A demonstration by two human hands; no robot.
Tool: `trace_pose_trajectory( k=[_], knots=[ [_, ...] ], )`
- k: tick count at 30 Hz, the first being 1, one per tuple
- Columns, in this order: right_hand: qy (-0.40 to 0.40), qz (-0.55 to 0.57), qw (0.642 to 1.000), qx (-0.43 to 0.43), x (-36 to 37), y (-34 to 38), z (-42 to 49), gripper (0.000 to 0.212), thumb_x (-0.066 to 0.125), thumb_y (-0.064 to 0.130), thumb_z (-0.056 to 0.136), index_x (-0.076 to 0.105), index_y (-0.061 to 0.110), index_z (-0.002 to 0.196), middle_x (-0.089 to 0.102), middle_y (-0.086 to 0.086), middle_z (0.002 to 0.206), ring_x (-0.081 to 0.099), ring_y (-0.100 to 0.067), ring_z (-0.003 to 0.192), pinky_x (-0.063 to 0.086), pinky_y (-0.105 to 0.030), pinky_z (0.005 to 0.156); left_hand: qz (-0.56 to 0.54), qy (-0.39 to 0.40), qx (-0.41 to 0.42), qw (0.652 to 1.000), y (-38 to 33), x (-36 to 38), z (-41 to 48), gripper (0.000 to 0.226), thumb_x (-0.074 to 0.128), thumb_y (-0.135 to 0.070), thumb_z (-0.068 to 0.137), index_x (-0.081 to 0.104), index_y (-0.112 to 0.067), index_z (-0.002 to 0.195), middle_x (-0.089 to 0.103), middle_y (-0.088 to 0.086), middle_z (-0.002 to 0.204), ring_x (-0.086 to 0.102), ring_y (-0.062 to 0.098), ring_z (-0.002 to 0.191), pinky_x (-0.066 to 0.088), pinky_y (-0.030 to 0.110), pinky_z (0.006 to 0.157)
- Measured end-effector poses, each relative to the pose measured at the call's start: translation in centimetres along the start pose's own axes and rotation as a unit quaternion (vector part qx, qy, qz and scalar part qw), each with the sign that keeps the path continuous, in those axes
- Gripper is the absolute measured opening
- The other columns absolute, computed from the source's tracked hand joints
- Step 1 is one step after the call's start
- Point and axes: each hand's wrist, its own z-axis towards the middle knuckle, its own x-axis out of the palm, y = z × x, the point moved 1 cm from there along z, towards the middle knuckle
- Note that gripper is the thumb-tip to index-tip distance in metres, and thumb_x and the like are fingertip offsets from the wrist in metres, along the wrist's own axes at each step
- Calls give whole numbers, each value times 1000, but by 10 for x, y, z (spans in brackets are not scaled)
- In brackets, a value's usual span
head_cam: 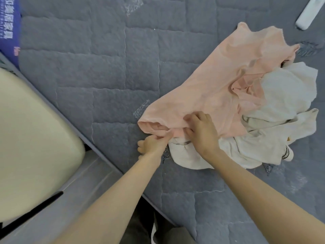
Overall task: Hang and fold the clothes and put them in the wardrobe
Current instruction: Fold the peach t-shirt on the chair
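A pink garment (216,81) lies spread across the grey quilted bed (98,71), partly over a heap of white clothes (274,120). My left hand (153,144) pinches the pink garment's near hem at its open end. My right hand (202,131) grips the same hem just to the right, fingers curled into the fabric. A white piece (186,157) pokes out from under the pink one below my hands. No hanger and no wardrobe are in view.
A white oblong object (306,14) lies at the bed's far right corner. A blue printed box (8,29) stands at the far left. A cream rounded surface (29,138) and a black rod (31,212) sit beside the bed's left edge.
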Motion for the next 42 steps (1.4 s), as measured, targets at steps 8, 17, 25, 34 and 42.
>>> trace_pose_trajectory(
  k=[8, 17, 25, 34, 42],
  knots=[
    [-114, 211, 967, 83, -66, 18, 8, 17, 42, 5, 92, 57, 11, 96, 59, 15, 74, 53, -1, 67, 37, -11, 60, -228, -10, 118, 966, -19, -22, -29, 13, 56, -24, 95, 55, -13, 103, 52, 4, 116, 52, 20, 108, 40, 22, 79],
    [-182, 245, 951, -43, -189, 91, -12, 16, 45, 15, 95, 58, 24, 91, 59, 18, 74, 51, 9, 72, 37, -10, 64, -384, -104, 240, 885, -41, -120, -112, 23, 52, -17, 97, 40, -18, 78, 47, 4, 83, 45, 19, 83, 41, 30, 77],
    [-168, 221, 951, -139, -265, 176, -82, 15, 48, 31, 95, 63, 30, 91, 62, 22, 82, 55, -6, 89, 40, -26, 75, -333, -299, 375, 812, 13, -235, -223, 14, 38, -20, 102, 44, -14, 91, 49, -10, 78, 46, 11, 76, 34, 22, 62],
    [-146, 244, 947, -150, -272, 218, -179, 20, 35, 27, 101, 49, 16, 91, 57, -2, 89, 49, -25, 85, 29, -32, 68, 39, -341, 407, 847, 158, -305, -348, 28, 70, -14, 81, 53, -27, 98, 59, 2, 98, 54, 23, 92, 36, 31, 72],
    [-23, 212, 971, -107, -215, 231, -232, 16, 32, 12, 100, 47, 8, 94, 58, -13, 97, 47, -27, 84, 29, -32, 67, -35, -257, 435, 862, 214, -315, -427, 18, 71, 2, 77, 69, -13, 88, 66, -3, 82, 57, 7, 75, 40, 9, 64]
  ],
)
